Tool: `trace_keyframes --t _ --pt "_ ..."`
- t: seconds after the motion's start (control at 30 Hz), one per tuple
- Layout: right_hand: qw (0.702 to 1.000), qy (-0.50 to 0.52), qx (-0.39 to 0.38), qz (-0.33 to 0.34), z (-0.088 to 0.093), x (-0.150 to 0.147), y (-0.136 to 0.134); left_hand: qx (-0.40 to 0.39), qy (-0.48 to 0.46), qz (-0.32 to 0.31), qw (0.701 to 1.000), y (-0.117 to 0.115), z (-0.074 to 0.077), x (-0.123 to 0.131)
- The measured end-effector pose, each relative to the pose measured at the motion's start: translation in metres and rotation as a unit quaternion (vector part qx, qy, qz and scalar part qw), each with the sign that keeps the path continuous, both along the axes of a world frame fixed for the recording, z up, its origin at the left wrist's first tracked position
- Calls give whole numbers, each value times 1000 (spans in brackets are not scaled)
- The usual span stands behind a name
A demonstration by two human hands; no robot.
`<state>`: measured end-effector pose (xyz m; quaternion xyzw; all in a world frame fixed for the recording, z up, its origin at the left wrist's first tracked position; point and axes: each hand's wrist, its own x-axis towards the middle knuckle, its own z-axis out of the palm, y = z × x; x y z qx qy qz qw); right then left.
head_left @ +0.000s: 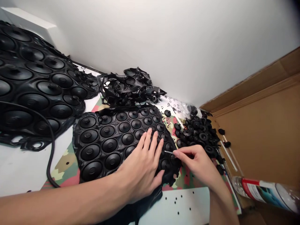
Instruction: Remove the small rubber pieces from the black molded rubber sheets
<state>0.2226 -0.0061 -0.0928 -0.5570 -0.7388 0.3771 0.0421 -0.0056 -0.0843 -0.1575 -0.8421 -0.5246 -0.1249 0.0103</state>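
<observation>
A black rubber sheet with rows of round moulded discs lies in the middle of the table. My left hand rests flat on its right half, fingers stretched out and holding nothing. At the sheet's right edge, my right hand pinches a thin metal pick between thumb and fingertips. The pick points left, its tip over the discs near my left fingers; whether it touches the rubber I cannot tell. Part of the sheet is hidden under my left hand and forearm.
More moulded black sheets are stacked at the left, with a black cable in front. Torn rubber scraps lie behind. Loose black discs are heaped at right beside a cardboard box. A plastic bottle lies at lower right.
</observation>
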Motion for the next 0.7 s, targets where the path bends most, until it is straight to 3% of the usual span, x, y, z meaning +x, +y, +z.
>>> trace_keyframes --t 0.2,0.7 --pt "998 29 13 -50 -15 3 -9 -17 -7 -4 1000 0 0 -1" --pt "998 49 48 -7 -10 2 -12 -32 0 -7 999 -1 5 -1"
